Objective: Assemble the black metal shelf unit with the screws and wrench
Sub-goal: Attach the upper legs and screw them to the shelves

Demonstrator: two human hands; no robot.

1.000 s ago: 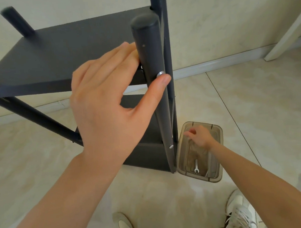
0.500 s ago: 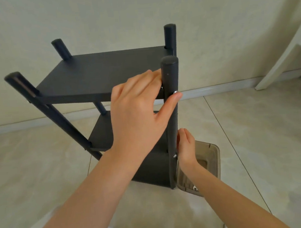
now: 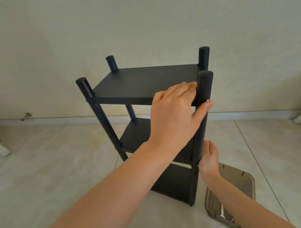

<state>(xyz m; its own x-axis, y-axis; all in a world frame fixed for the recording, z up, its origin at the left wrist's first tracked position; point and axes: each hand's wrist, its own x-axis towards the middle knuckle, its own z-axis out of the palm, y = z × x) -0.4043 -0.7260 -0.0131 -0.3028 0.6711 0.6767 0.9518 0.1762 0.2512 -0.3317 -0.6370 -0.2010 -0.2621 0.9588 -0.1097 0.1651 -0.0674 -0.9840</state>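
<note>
**Two hands on the near right post of the shelf unit**

No brand, label or writing can be read anywhere in your head view.

The black shelf unit [image 3: 144,85] stands upright on the pale tiled floor [image 3: 52,174], a short way out from the wall [image 3: 140,25] and its baseboard [image 3: 253,113]. Just right of the unit's foot lies a translucent brownish plastic container [image 3: 240,182], partly hidden behind your right forearm; its contents cannot be made out. A small metal fitting [image 3: 26,116] sits by the baseboard far to the left, and white edges show at both sides of the view.

Your left hand [image 3: 174,115] reaches across the top shelf's front right corner. Its fingers [image 3: 185,87] curl against the near right post [image 3: 204,92], and the thumb [image 3: 203,108] presses on a silver screw head [image 3: 207,100] on the post's outer face, so the hand pinches the post.

Your right hand [image 3: 209,158] rests lower down on the same post, at the level of the middle shelf, fingers loosely wrapped against it. Whether it holds anything small, you cannot tell.
</note>
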